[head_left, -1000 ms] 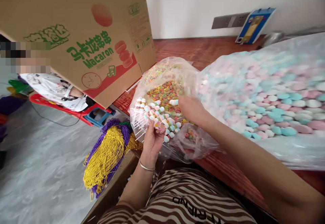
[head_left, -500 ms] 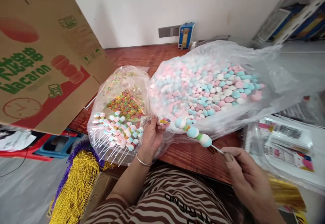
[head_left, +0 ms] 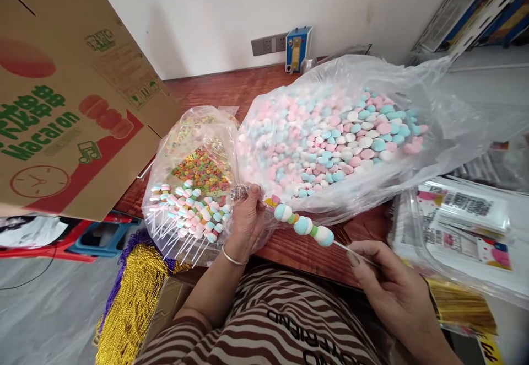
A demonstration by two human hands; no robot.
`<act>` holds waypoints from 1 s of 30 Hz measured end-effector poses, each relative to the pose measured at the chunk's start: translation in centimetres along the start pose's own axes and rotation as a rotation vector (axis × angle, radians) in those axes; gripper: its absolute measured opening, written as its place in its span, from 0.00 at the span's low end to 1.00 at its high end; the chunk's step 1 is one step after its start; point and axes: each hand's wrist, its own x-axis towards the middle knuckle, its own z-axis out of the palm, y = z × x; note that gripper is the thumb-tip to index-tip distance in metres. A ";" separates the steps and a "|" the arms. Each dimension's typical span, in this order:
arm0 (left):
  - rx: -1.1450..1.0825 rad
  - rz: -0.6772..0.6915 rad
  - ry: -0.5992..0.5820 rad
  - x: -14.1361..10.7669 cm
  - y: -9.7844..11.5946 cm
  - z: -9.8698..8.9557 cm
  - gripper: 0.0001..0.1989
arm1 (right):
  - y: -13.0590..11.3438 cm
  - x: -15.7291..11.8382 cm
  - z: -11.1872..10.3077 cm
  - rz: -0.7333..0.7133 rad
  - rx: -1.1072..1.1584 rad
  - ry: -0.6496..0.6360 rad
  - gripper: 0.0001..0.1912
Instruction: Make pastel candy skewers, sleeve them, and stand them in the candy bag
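My right hand [head_left: 392,285] pinches the white stick of a marshmallow skewer [head_left: 303,225]. Blue-and-white marshmallows and small orange and green gummy rings are threaded on it, pointing left. In my left hand [head_left: 248,219] is a small printed plastic bag [head_left: 271,201], gripped between thumb and fingers; the skewer's tip is close to its printed end, and I cannot tell whether it is inside. Left of that hand, a pile of finished skewers [head_left: 194,213] lies on a clear bag of colourful gummy rings [head_left: 202,169]. Behind, a large clear bag [head_left: 351,139] holds pink, white and blue marshmallows.
A tall cardboard box [head_left: 74,106] stands at the left. Against the wall is a small blue device [head_left: 298,51]. Printed plastic packaging [head_left: 467,227] lies at the right, with gold twist ties [head_left: 460,304] below it. Gold and purple tassels [head_left: 132,299] hang at the lower left.
The skewer has moved left and slightly down, its tip closer to the printed bag. My right hand has shifted left with it, while my left hand stays nearly in place.
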 end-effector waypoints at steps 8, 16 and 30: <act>0.019 0.118 -0.209 0.4 0.6 -0.6 0.24 | -0.7 0.1 -0.4 0.086 0.165 -0.042 0.11; 0.007 0.146 -0.355 0.1 0.9 -0.6 0.24 | 0.6 -1.0 -0.2 0.368 0.546 -0.211 0.15; -0.052 -0.075 -0.084 -0.1 0.1 -0.4 0.21 | 1.5 -1.4 0.6 0.382 0.768 -0.185 0.14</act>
